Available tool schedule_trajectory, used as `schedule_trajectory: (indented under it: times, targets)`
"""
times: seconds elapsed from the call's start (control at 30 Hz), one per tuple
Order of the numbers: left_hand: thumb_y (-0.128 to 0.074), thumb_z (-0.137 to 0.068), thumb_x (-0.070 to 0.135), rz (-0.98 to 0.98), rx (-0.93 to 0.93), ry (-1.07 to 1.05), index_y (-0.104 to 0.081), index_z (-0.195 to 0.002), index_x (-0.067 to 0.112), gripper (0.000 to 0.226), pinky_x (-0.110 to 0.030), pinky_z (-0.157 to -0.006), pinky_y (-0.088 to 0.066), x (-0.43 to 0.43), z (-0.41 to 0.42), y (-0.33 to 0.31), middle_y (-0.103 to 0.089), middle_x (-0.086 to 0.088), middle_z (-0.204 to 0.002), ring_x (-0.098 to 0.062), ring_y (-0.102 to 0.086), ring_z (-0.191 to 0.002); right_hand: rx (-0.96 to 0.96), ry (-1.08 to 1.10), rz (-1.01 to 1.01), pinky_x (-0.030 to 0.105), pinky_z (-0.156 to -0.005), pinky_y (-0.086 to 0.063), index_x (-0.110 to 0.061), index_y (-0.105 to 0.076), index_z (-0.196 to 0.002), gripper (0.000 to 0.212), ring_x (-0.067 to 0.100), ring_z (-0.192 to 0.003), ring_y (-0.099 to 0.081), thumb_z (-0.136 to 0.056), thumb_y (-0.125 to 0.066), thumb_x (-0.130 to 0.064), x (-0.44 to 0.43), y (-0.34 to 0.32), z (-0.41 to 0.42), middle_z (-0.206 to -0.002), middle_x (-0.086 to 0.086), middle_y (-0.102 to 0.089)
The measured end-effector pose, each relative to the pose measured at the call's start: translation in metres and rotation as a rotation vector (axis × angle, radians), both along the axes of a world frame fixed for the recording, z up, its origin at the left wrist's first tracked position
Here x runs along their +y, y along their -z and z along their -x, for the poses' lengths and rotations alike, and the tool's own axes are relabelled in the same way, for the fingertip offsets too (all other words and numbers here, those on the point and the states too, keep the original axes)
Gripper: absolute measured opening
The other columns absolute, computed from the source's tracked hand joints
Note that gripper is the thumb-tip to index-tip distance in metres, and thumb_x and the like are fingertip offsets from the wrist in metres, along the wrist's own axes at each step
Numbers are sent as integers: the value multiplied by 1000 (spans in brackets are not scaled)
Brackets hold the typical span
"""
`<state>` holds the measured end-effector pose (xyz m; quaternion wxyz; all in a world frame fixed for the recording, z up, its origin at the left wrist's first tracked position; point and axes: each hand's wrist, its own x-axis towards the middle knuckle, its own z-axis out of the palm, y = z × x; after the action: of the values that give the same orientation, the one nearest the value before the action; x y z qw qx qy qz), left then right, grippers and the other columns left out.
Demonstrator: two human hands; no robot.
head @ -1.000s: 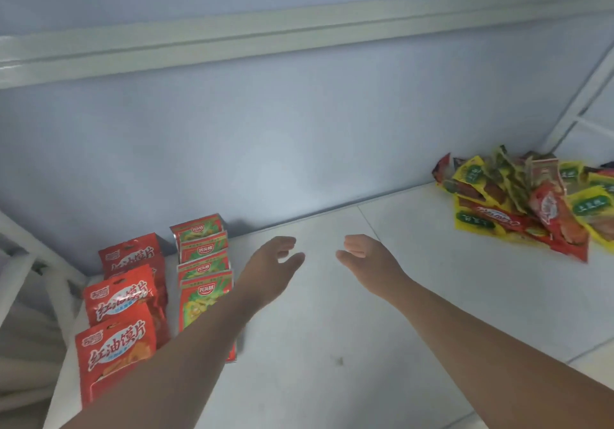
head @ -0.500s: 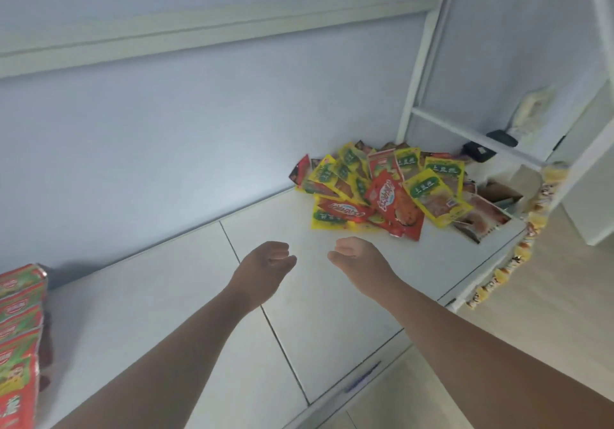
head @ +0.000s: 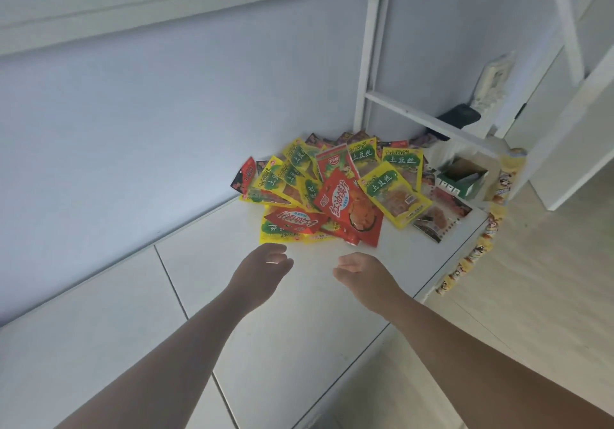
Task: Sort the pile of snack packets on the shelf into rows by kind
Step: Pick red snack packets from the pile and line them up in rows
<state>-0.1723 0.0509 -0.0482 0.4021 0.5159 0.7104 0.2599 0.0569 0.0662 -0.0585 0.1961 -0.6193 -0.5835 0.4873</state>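
Note:
A jumbled pile of snack packets lies at the far right corner of the white shelf. It mixes yellow-and-green packets, red packets and a few dark ones at the back. My left hand hovers just short of the pile's near edge, fingers loosely curled, holding nothing. Beside it, a little to the right, my right hand is also empty with fingers apart. Neither hand touches a packet.
A white upright post and crossbar frame the shelf's right end. A small green-and-white open box stands right of the pile. A strip of yellow packets hangs over the shelf's right edge. Pale floor lies beyond.
The view has swung right: the sorted rows of red packets at the left have left the frame and the pile now sits centred. Both hands have come closer to the pile, still empty.

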Motion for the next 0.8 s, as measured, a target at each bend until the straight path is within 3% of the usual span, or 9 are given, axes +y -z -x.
schedule_trajectory:
  times: [0.07,0.13,0.23,0.4,0.47,0.63,0.7,0.8]
  targets:
    - [-66,-96,32,-12,17,25,-60,-131,29,36,-26,-81,-51,20,1,3,-70,8,-121,-12,-67,-110,-50,-1,-20,23,-91,-44,-15,-59,-133,44,7,-112,-59,-92,-64,-31,13,1,-10,-130,-3,-64]
    - [-66,-96,27,-31,89,80,-57,-135,27,40,-28,-88,-51,39,3,6,-69,3,-121,-16,-67,-113,-130,25,-61,26,-91,-45,-16,-58,-132,43,10,-113,-59,-93,-63,-31,29,-1,-19,-129,-2,-64]
    - [-64,-95,24,-73,324,169,-55,-140,27,46,-37,-101,-50,65,13,12,-64,2,-129,-19,-61,-123,-249,79,-144,30,-90,-48,-16,-57,-132,42,16,-116,-60,-94,-62,-34,53,3,-27,-130,0,-64]
    - [-70,-92,38,-70,639,299,-53,-144,38,54,-42,-105,-46,98,20,12,-47,-1,-141,-24,-39,-136,-406,102,-284,39,-88,-57,-20,-58,-130,49,20,-116,-60,-87,-69,-41,87,24,-20,-121,-2,-63]
    - [-74,-88,44,-83,691,346,-53,-143,42,59,-41,-107,-44,106,18,16,-44,2,-144,-23,-36,-137,-447,82,-352,41,-88,-57,-22,-55,-127,52,21,-115,-58,-83,-74,-44,100,34,-15,-119,-3,-61]
    - [-67,-93,46,-140,755,382,-64,-134,42,41,-41,-106,-45,119,12,31,-51,7,-148,-25,-43,-134,-613,0,-447,44,-102,-50,-18,-35,-145,87,28,-135,-45,-77,-75,-55,126,54,-2,-147,6,-47]
    - [-64,-97,42,-202,740,366,-72,-124,40,28,-40,-100,-48,123,14,32,-61,7,-139,-24,-52,-126,-645,12,-460,44,-102,-50,-18,-36,-144,85,28,-135,-45,-78,-75,-55,132,56,0,-148,6,-47]
    - [-65,-98,38,-282,662,308,-79,-112,35,20,-38,-94,-50,128,18,29,-72,11,-124,-21,-62,-115,-642,19,-488,45,-98,-53,-18,-42,-141,64,26,-132,-50,-89,-64,-48,135,54,-1,-146,5,-51]
